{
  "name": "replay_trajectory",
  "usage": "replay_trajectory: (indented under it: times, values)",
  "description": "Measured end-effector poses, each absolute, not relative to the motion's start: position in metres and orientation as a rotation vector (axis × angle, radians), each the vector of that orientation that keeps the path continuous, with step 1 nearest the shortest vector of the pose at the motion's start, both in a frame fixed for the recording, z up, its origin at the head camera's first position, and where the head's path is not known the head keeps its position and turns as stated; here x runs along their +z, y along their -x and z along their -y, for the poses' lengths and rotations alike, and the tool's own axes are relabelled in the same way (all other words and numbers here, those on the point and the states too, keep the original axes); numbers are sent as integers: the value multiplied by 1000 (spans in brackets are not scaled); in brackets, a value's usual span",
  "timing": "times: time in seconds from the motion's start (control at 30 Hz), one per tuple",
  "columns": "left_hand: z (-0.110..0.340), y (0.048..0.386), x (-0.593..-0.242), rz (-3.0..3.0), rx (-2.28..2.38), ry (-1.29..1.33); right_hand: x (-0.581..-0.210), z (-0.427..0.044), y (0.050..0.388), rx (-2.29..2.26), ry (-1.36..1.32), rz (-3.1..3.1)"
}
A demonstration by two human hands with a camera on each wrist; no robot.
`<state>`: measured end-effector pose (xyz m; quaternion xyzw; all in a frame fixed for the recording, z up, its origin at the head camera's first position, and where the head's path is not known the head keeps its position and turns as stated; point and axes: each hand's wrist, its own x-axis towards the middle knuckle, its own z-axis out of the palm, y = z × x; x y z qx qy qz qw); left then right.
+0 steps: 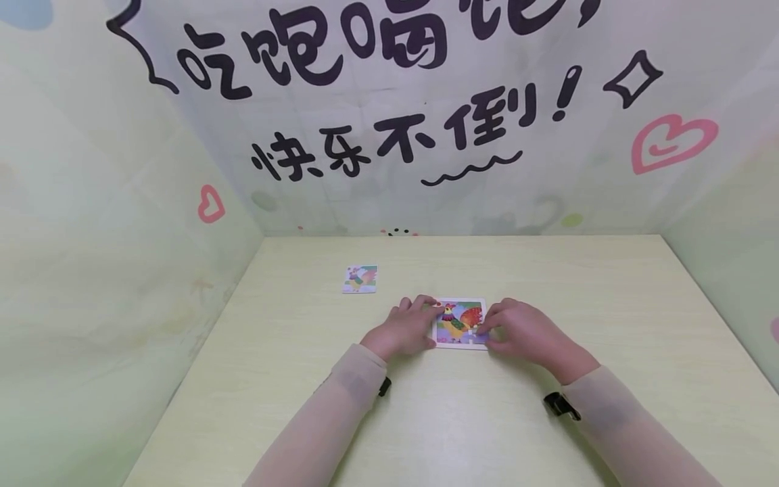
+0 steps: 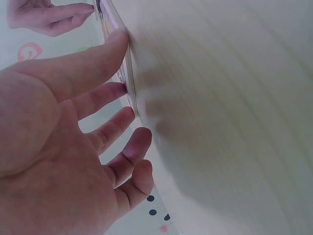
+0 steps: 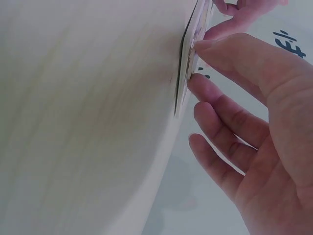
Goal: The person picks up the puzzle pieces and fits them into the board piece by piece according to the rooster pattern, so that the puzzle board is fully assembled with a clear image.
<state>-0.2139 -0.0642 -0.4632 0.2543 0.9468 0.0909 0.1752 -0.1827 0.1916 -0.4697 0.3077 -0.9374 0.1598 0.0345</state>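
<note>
A small rooster jigsaw puzzle (image 1: 453, 326) in a white-edged tray lies flat on the table in the head view. My left hand (image 1: 406, 329) holds the tray's left side, thumb at the near corner and fingers at the far one. In the left wrist view the thumb (image 2: 115, 51) and two fingertips meet the tray's edge. At the lower right of the picture, my right hand (image 1: 520, 335) pinches a puzzle piece (image 1: 481, 337) between thumb and index finger. White gaps show beside that piece. Its other fingers (image 3: 208, 115) are loosely bent, off the tray.
A square card (image 1: 360, 279) with a paler rooster picture lies farther back, to the left of the puzzle. The pale wooden table (image 1: 426, 419) is bordered by printed fabric walls (image 1: 377, 203) at the back and both sides.
</note>
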Motion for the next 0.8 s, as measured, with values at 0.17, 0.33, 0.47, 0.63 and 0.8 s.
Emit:
replay_trajectory:
  times: [0.17,0.33,0.47,0.63,0.8]
  values:
    - [63,214,-464,-2681,256,-715,-470,-190,184,471,-938,2886]
    - [64,214,-462,-2679,255,-720,-469,-189,184,473,-934,2892]
    - [64,214,-463,-2682,249,-729,-467,-187,183,487,-938,2903]
    - [65,215,-465,-2686,250,-741,-464,-185,182,475,-929,2922]
    - [65,214,-465,-2684,256,-744,-464,-185,181,463,-936,2917]
